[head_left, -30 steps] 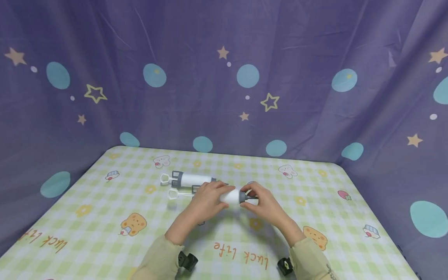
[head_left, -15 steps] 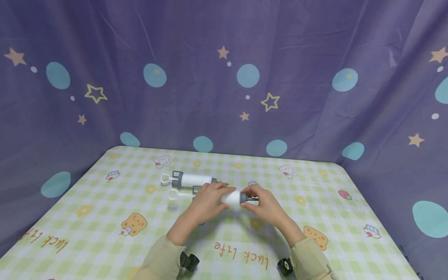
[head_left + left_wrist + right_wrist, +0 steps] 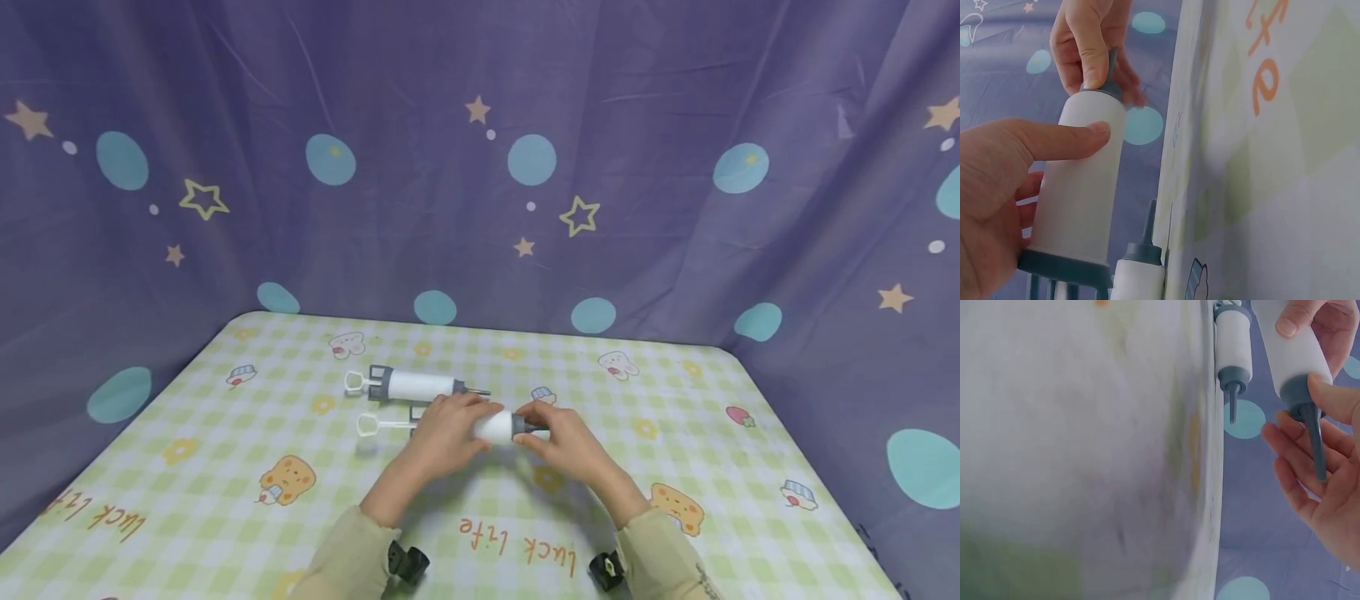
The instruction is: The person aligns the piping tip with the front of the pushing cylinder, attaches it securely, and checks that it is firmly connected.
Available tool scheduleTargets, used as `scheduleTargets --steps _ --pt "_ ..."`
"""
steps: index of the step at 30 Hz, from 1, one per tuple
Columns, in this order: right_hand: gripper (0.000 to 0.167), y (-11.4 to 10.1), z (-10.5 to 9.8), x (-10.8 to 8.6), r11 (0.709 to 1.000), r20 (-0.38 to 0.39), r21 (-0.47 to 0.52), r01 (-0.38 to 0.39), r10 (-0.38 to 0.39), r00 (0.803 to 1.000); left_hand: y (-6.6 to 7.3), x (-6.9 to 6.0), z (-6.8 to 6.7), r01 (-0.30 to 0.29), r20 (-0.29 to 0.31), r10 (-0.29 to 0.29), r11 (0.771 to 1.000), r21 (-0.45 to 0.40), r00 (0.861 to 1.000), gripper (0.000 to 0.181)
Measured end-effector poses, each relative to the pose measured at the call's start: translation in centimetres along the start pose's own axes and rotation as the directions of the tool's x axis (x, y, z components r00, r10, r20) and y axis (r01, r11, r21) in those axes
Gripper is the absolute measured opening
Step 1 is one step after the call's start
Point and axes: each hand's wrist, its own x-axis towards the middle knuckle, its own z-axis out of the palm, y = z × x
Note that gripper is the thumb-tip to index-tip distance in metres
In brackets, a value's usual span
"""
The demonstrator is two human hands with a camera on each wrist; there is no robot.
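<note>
A large white syringe [image 3: 493, 427] with a grey nozzle cap [image 3: 1297, 390] lies across both hands, held above the table. My left hand [image 3: 450, 429] grips its barrel, thumb across the near side in the left wrist view. At the other end my right hand [image 3: 566, 433] pinches the grey cap, the thumb against it and the fingers round the far side. The long grey nozzle [image 3: 1317, 447] points past the right palm. To the left sticks out the white plunger handle [image 3: 367, 425]. The left hand hides much of the barrel in the head view.
A second, similar syringe [image 3: 420, 386] lies on the table just behind the held one, nozzle to the right. Under it is a green checked tablecloth [image 3: 225, 467] with cartoon prints. A purple curtain [image 3: 420, 233] stands behind the table.
The held syringe and its plunger handle have shifted slightly left and down. The right fingers have changed their hold a little at the cap. The second syringe has stayed in place.
</note>
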Motion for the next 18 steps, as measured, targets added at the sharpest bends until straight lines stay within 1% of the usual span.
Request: scheduleTargets --steps 4,10,15,18 --pt "0.029 -0.25 -0.01 0.12 1.000 0.009 -0.025 -0.007 0.007 1.000 -0.14 0.01 -0.09 0.005 -0.011 -0.005 1.000 0.006 1.000 0.050" --pt "0.029 -0.58 -0.16 0.42 0.996 0.026 -0.082 -0.025 0.027 0.999 -0.43 0.07 -0.11 0.011 0.016 -0.011 1.000 -0.006 1.000 0.049" --pt "0.030 -0.52 -0.20 0.59 0.996 0.029 -0.069 -0.062 0.064 0.998 -0.72 0.29 0.09 0.010 0.041 -0.009 1.000 -0.012 0.999 0.051" --pt "0.031 -0.36 -0.17 0.70 0.996 0.027 -0.063 -0.065 0.067 0.997 -0.86 0.41 0.21 0.011 0.056 -0.010 1.000 -0.018 0.998 0.051"
